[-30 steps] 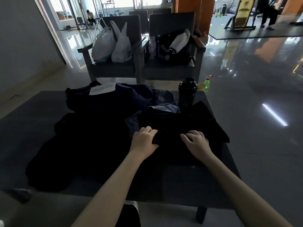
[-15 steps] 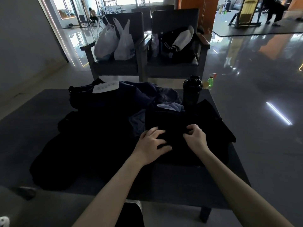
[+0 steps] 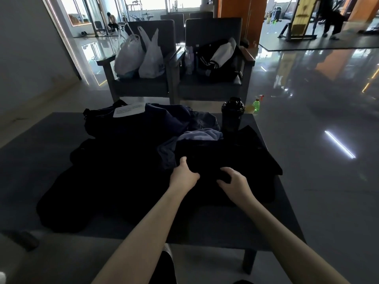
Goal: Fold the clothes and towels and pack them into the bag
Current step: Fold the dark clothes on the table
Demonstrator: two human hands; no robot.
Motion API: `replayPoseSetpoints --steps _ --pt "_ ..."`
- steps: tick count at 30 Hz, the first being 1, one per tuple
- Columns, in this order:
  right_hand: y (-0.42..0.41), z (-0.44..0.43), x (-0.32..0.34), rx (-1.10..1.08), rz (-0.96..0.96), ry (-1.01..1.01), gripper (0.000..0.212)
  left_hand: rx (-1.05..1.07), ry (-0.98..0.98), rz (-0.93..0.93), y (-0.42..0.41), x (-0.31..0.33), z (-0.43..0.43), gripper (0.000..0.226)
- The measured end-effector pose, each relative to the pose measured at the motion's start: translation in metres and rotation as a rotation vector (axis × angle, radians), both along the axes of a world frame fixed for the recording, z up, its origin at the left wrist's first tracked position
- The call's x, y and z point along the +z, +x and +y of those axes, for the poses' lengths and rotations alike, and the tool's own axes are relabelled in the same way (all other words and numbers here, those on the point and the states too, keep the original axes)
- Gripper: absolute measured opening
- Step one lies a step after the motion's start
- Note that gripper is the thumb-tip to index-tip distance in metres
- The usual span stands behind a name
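A folded black garment (image 3: 223,156) lies on the right part of the dark table (image 3: 41,136). My left hand (image 3: 183,174) grips its near left edge, fingers tucked under the cloth. My right hand (image 3: 233,182) grips the near edge beside it, fingers curled into the fabric. A light blue towel (image 3: 202,134) and navy clothes (image 3: 164,121) are piled behind it. A dark bag (image 3: 102,121) with a white paper (image 3: 129,109) on it sits at the back left. More black cloth (image 3: 98,185) spreads over the left of the table.
A black shaker bottle (image 3: 232,113) stands at the table's back right, close to the garment. Two grey armchairs (image 3: 213,87) behind hold white plastic bags (image 3: 139,56) and a black-and-white jacket (image 3: 217,56). A green spray bottle (image 3: 256,103) stands on the glossy floor.
Both hands went from lying flat on the black garment to curling into its near edge, and they moved closer together. The view shifted slightly.
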State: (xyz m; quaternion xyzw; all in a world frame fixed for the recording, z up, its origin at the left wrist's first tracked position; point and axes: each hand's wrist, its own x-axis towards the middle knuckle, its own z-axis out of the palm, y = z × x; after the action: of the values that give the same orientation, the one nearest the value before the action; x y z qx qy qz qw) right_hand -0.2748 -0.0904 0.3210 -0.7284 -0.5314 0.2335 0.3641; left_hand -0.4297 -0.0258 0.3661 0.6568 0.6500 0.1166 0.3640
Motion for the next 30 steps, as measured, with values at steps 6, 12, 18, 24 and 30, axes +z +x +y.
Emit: replayPoseSetpoints --steps 6,12,18,24,30 --pt "0.006 -0.031 -0.005 0.144 -0.153 -0.094 0.033 0.059 -0.267 -0.024 -0.009 -0.006 -0.073 0.067" --pt "-0.011 -0.081 -0.014 0.067 -0.560 0.258 0.011 -0.171 0.160 0.471 -0.026 -0.019 -0.098 0.051" --pt "-0.026 -0.114 -0.039 0.417 -0.696 -0.215 0.103 -0.610 0.348 0.522 -0.048 -0.037 -0.069 0.045" --pt "-0.035 -0.120 -0.057 0.330 -0.839 -0.106 0.075 -0.679 0.273 0.555 -0.064 -0.050 -0.077 0.053" --pt "-0.019 -0.131 -0.057 0.302 -0.676 0.125 0.039 -0.771 0.281 0.617 -0.074 -0.045 -0.091 0.062"
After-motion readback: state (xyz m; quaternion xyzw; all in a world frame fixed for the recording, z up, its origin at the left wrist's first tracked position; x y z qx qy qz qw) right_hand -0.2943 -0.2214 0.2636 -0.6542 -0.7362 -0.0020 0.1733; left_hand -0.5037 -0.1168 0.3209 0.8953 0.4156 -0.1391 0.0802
